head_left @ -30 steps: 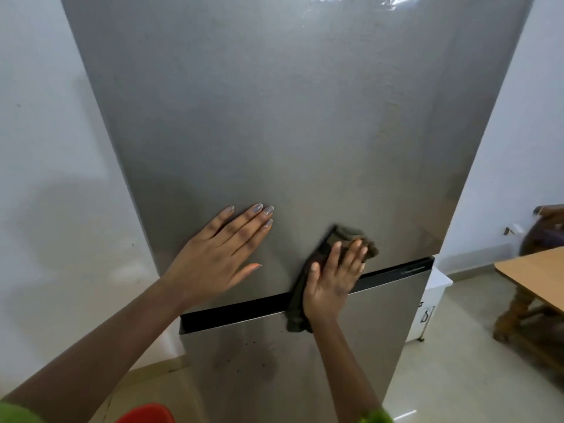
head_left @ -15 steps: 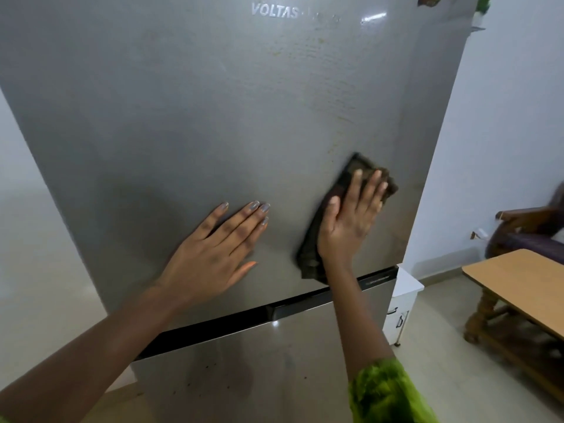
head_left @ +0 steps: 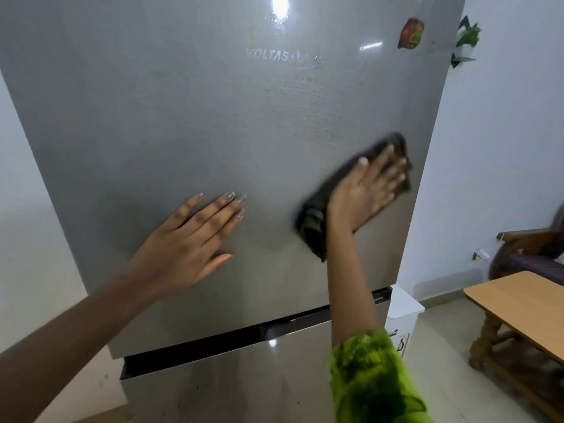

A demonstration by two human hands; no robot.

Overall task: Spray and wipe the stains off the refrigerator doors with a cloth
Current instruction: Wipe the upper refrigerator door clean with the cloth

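While the flat left hand (head_left: 189, 242) braces, the right hand (head_left: 366, 193) presses the cloth (head_left: 314, 227) open-palmed, mid-wipe. Yellowish stains (head_left: 305, 83) at eleven o'clock likely follow

The right arm wears a loose bright-green fabric sleeve (head_left: 369, 377), printed with darker green and black leaf-like blotches. Its hem ends partway along the forearm. The left forearm (head_left: 76, 325) is uncovered as far as the frame's edge. The left hand (head_left: 189, 239) has longish fingernails (head_left: 229, 196) painted a glossy grey. The right hand (head_left: 366, 190) is blurred, and its nails look pale.
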